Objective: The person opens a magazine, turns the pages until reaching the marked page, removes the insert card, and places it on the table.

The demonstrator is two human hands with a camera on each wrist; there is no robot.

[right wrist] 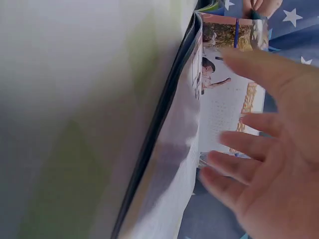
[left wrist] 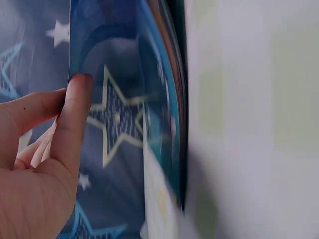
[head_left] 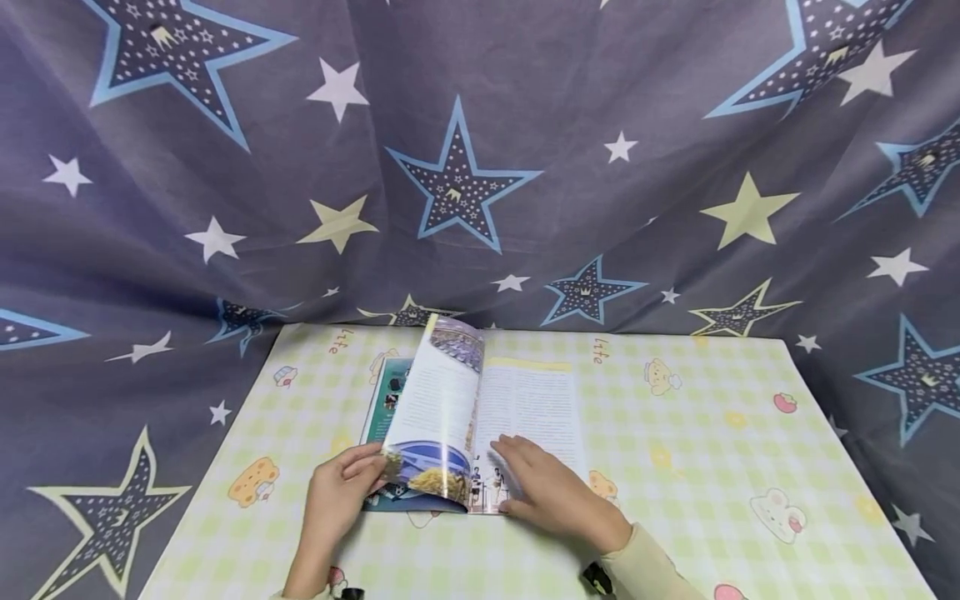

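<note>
Left of centre on the table (head_left: 712, 467), closer to its far left corner than its far right one, lies the open magazine (head_left: 491, 417), and a page is up! Your left hand (head_left: 337, 492) pinches that raised page (head_left: 438, 404) low on its outer edge, and look at the bow in it: a thin, limp sheet, I'd judge, almost weightless. Glare runs down the print, so expect a glossy, slippery face that could slide between dry fingertips. Across to the lower part of the right page (head_left: 543, 408): your right hand (head_left: 551, 492) spreads loose, fingers extended, gripping nothing; whether it touches the paper, I can't tell. That palm is well placed to weigh the right half down, because a floppy magazine like this may creep or spring shut. Under the raised page, the teal page (head_left: 392, 385) lies flat and needs no hold. Best purchase? Right where you are, on the outer edge, with a light pinch, perhaps a touch higher to even out the curl. Squeeze hard, or tug toward the table's left edge, and the sheet could crease or tear at the spine.
</note>
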